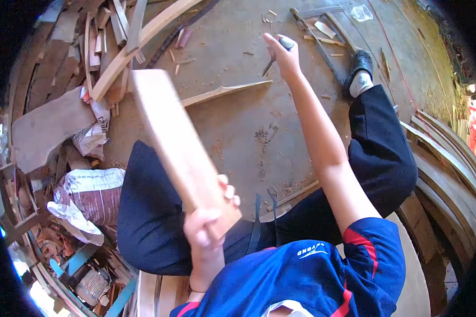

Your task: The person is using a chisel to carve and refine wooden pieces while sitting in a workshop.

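Observation:
A pale wooden board (169, 124), long and flat, stands raised and tilted over my left thigh. My left hand (205, 224) is closed around its lower end, with fingertips showing past the far edge. The board's upper end is a little blurred. My right arm stretches far forward over the floor, and my right hand (287, 59) is closed around the handle of a dark pointed hand tool (269, 66). Its narrow tip points down and left; its exact kind cannot be made out. The tool and the board are apart.
Wood scraps (103, 39) and curved pieces are heaped at the far left. A pale strip (227, 92) lies on the concrete floor (232, 137) among shavings. A printed sack (92, 195) and a motor (93, 287) stand at left. Curved planks (449, 179) are stacked at right.

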`<state>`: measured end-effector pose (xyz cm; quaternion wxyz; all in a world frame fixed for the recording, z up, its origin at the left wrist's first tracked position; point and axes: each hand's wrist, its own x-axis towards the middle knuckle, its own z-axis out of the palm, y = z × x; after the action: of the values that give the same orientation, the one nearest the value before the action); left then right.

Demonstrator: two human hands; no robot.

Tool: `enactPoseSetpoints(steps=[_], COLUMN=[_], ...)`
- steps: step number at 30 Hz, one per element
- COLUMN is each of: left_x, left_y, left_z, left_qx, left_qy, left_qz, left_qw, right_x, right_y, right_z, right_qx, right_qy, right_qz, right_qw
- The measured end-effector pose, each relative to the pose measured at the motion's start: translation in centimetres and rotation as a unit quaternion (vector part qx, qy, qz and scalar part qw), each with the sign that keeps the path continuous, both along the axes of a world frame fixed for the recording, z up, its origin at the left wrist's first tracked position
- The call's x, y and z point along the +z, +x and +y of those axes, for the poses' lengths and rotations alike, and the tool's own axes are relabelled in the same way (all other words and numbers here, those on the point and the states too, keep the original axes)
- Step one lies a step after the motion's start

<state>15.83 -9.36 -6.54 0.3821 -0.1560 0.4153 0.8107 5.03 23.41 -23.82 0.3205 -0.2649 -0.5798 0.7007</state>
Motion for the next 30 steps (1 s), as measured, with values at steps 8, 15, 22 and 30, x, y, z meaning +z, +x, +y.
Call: enactPoseSetpoints(steps=[8,15,22,30], left_x=[-5.7,-5.6,-5.1,-6.2], left_y=[-0.7,-0.2,0.0,0.2], left_z=[0.7,0.9,1.0,1.1], left_qx=[-0.031,-0.046,-0.072,-0.060], left_qy=[0.068,-0.064,-0.082,-0.046], left_qz=[-0.270,-0.134,-0.099,-0.113], left_qw=[0.960,0.988,0.989,0.991], right_x=[-4.8,-6.1,-6.7,-7.6], right_y=[2.5,2.3,2.1,1.9], right_z=[0.7,0.5,0.2,-1.3], right_qx=[0.129,0.162,0.123,0.078], right_qy=[0.132,0.105,0.125,0.194], right_qz=[-0.016,0.003,-0.003,-0.086], right_qw=[0.983,0.981,0.984,0.974])
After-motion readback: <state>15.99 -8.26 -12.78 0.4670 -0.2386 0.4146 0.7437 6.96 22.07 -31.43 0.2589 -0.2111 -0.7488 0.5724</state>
